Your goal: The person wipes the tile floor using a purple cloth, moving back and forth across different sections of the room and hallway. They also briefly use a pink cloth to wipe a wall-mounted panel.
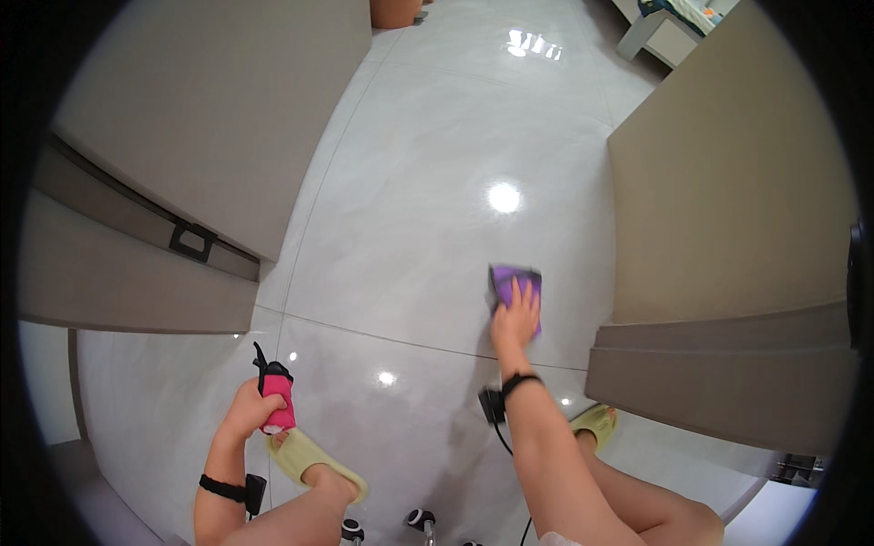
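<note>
My right hand (pixel 517 319) presses a folded purple cloth (pixel 505 275) with dark edging against the glossy tile floor (pixel 410 225). The fingers are spread over the cloth, and it is slightly blurred. Gripped in my left hand (pixel 246 409) is a bright pink object (pixel 277 394) with a black top and a thin black part sticking up; its exact kind is unclear. It is held over the toe of a yellow-green slipper (pixel 311 461) on my left foot. A matching slipper (pixel 599 424) is on my right foot.
Grey-brown door panels and frames rise on the left (pixel 205 136) and right (pixel 717 205), with a black latch plate (pixel 193 241) on the left. Caster wheels (pixel 421 519) stand between my legs. Farther off are a terracotta-coloured pot (pixel 395 12) and pale furniture (pixel 672 42). A black cable (pixel 503 440) hangs from my right wrist device.
</note>
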A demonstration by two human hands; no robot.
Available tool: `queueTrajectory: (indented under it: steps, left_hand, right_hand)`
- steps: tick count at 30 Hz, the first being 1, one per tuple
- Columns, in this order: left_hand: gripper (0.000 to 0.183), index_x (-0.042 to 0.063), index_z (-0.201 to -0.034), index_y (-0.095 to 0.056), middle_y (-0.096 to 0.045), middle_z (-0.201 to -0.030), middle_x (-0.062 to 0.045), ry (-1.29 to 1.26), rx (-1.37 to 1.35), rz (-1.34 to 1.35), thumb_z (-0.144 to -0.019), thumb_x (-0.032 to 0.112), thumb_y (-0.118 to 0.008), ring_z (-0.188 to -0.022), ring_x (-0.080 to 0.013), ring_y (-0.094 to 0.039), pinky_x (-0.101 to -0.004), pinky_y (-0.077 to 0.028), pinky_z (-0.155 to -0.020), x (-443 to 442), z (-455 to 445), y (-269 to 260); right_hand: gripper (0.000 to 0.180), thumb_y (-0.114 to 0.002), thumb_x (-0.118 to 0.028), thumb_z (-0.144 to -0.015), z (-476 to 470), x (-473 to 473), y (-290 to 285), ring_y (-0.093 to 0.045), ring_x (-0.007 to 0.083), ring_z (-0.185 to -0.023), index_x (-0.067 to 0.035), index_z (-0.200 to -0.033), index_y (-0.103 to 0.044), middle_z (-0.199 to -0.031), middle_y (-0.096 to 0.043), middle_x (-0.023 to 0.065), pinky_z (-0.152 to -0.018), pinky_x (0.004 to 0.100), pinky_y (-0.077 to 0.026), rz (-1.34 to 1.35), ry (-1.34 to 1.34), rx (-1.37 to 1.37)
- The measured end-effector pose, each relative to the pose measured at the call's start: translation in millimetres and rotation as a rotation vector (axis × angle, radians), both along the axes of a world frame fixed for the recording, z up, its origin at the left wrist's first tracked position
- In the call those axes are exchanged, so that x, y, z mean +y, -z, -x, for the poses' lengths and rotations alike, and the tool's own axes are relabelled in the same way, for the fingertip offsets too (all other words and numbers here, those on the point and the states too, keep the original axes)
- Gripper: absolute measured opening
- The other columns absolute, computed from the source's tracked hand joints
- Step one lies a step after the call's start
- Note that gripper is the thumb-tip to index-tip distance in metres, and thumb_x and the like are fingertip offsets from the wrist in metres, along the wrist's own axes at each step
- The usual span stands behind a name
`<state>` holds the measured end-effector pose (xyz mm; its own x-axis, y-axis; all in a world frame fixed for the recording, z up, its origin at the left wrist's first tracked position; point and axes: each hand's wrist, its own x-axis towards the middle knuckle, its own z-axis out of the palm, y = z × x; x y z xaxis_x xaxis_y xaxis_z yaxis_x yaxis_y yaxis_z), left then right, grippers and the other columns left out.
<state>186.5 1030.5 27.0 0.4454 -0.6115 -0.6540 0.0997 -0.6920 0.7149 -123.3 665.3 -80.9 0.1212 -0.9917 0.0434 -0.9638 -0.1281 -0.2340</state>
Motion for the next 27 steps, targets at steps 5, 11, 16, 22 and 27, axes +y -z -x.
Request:
queueTrajectory:
  steps: [5, 11, 16, 22, 27]
  left_hand:
    - [0.019, -0.001, -0.086, -0.064, -0.064, -0.078, -0.004, -0.05, 0.002, -0.051, -0.071, 0.01, -0.062, -0.07, -0.0142, -0.06, -0.0298, -0.05, -0.063, 11.6, 7.5, -6.8]
    - [0.015, 0.0, -0.081, -0.062, -0.061, -0.072, -0.002, -0.04, -0.105, -0.013, -0.072, 0.011, -0.061, -0.065, -0.0122, -0.057, -0.0295, -0.047, -0.058, -20.6, 30.3, -62.8]
    - [0.02, 0.001, -0.083, -0.063, -0.063, -0.069, -0.006, 0.169, -0.426, 0.008, -0.07, 0.017, -0.065, -0.058, -0.0132, -0.06, -0.0322, -0.049, -0.049, -55.7, 60.4, -170.0]
    - [0.016, 0.001, -0.085, -0.058, -0.059, -0.07, -0.002, 0.168, -0.589, 0.333, -0.072, 0.01, -0.061, -0.061, -0.0105, -0.056, -0.029, -0.047, -0.052, -107.4, 119.9, -329.1]
    - [0.018, 0.0, -0.086, -0.059, -0.057, -0.069, -0.001, 0.256, -0.647, 0.457, -0.073, 0.011, -0.061, -0.059, -0.0095, -0.054, -0.0274, -0.046, -0.051, -135.9, 215.9, -441.0]
  right_hand:
    - [0.056, -0.062, -0.013, -0.078, -105.0, -5.8, 12.4, -0.041, 0.0332, -0.133, -0.019, -0.134, -0.055, -0.144, -0.047, 0.0084, -0.11, 0.045, -0.035, 0.029, -0.67, -0.034]
    - [0.049, -0.059, -0.014, -0.085, 7.9, 130.7, 7.6, -0.041, 0.0281, -0.135, -0.024, -0.133, -0.056, -0.147, -0.045, 0.0016, -0.107, 0.0457, -0.037, -0.066, -0.962, -0.055]
    - [0.048, -0.054, -0.016, -0.087, 150.1, 186.9, -24.9, -0.045, 0.0269, -0.134, -0.03, -0.134, -0.055, -0.148, -0.045, -0.0003, -0.095, 0.0484, -0.049, -0.282, -0.873, 0.122]
    - [0.031, -0.056, -0.02, -0.089, 216.4, 176.4, -54.7, -0.06, 0.0271, -0.113, -0.019, -0.118, -0.068, -0.129, -0.06, 0.0089, -0.087, 0.0436, -0.052, -0.922, -0.366, 0.434]
    - [0.046, -0.063, -0.047, -0.091, 227.4, 132.2, -135.1, -0.054, 0.0192, -0.045, -0.005, -0.108, -0.067, -0.089, -0.07, 0.0133, -0.041, 0.0409, -0.036, -1.333, 0.13, -0.379]
